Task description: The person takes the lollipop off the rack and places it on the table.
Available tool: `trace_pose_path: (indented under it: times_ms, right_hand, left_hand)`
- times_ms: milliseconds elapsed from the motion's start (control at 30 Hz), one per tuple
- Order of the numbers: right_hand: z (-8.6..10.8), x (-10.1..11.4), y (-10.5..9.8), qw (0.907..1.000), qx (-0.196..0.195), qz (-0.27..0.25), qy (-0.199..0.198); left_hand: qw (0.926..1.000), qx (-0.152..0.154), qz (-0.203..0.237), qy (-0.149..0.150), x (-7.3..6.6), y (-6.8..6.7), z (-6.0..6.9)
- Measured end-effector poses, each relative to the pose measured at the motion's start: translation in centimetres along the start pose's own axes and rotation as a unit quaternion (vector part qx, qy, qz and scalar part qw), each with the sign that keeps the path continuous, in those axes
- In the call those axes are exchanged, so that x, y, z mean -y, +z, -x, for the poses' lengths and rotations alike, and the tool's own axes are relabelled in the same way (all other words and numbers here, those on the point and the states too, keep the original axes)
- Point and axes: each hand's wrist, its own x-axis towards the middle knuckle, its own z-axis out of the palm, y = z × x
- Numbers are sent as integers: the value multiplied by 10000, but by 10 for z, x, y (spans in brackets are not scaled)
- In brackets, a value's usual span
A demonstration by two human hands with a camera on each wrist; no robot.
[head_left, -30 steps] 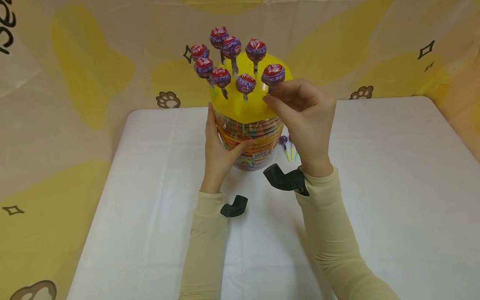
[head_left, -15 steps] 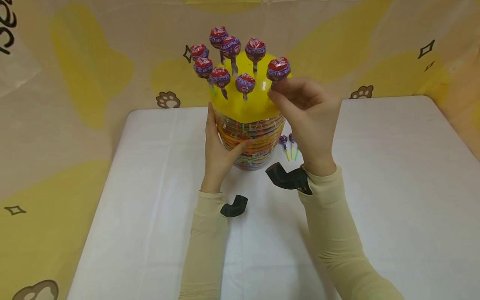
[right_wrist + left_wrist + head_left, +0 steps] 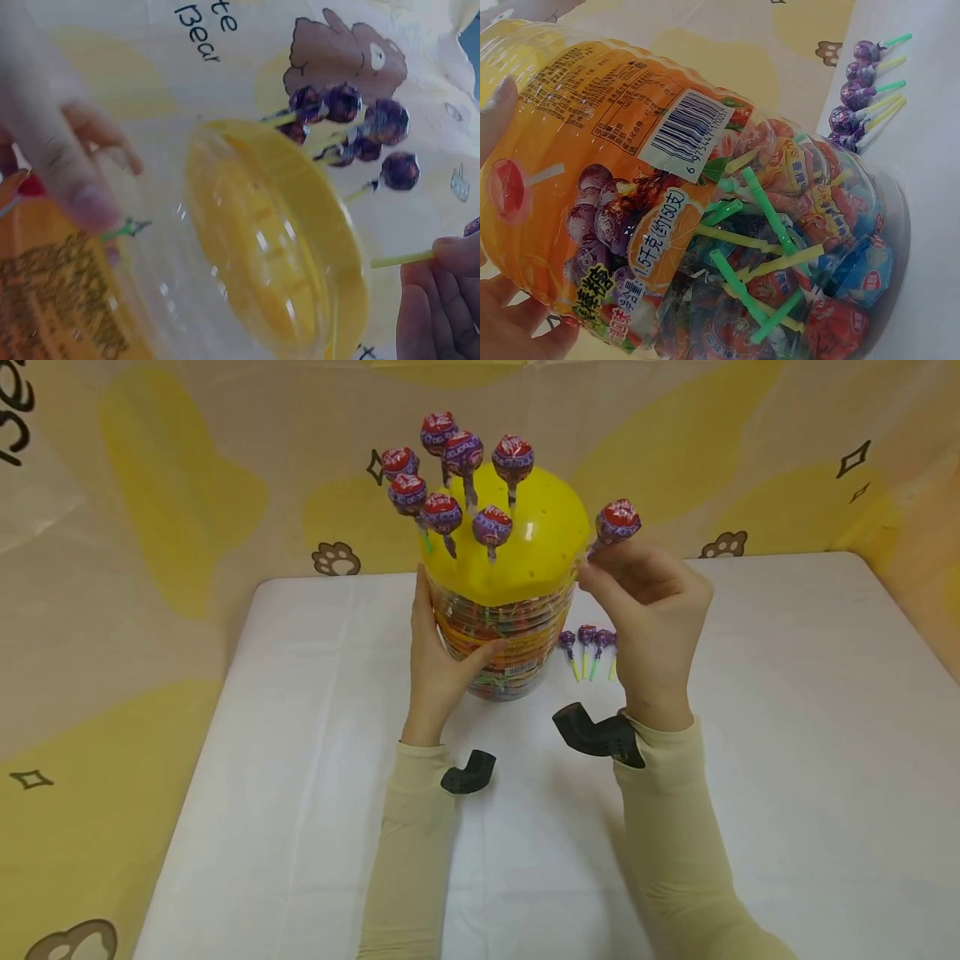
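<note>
In the head view a clear plastic jar [image 3: 536, 647] full of wrapped lollipops stands on the table. Its yellow domed lid [image 3: 551, 556] bears several purple-and-red lollipops [image 3: 462, 453] upright, and small dark holes show in the lid. My left hand [image 3: 442, 664] grips the jar's left side, thumb across the front. To the right of the lid, my right hand [image 3: 656, 618] pinches one lollipop [image 3: 618, 522] by its stick. In the right wrist view its yellow stick [image 3: 401, 259] points toward the lid, apart from it.
Several purple lollipops [image 3: 587, 635] lie in a row on the white-covered table [image 3: 300, 760], right of the jar. A patterned yellow-and-beige cloth [image 3: 187, 485] hangs behind. Each wrist carries a black camera mount [image 3: 596, 735].
My right hand has pulled the lollipop up and away from the lid to the right, baring more of the lid and the row on the table. The left hand stays on the jar.
</note>
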Motion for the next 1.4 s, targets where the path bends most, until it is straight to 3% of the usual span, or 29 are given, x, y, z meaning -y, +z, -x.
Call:
trace_pose_path:
  times_ms: [167,567,733,900,1067,1400]
  right_hand:
    - [5,-11,-13,9991,-91,-261,336]
    - [1,-31,-46,9909,-216,-65,1330]
    - [-3,-35,-63,9829,-141,-177,1828]
    - [-5,-40,-75,9786,28,-236,2045]
    - [-6,-43,-81,9732,179,89,2293]
    - [-7,-61,-102,9370,726,1056,3250]
  left_hand:
    - [9998,-10,-141,110,1,0,1]
    - [9995,-11,-192,238,2,0,0]
    - [9994,-18,-181,295,2,1,-1]
    - [9995,-24,-156,281,2,1,0]
    - [9997,-28,-118,225,1,1,0]
    - [9998,-15,-136,144,1,1,0]
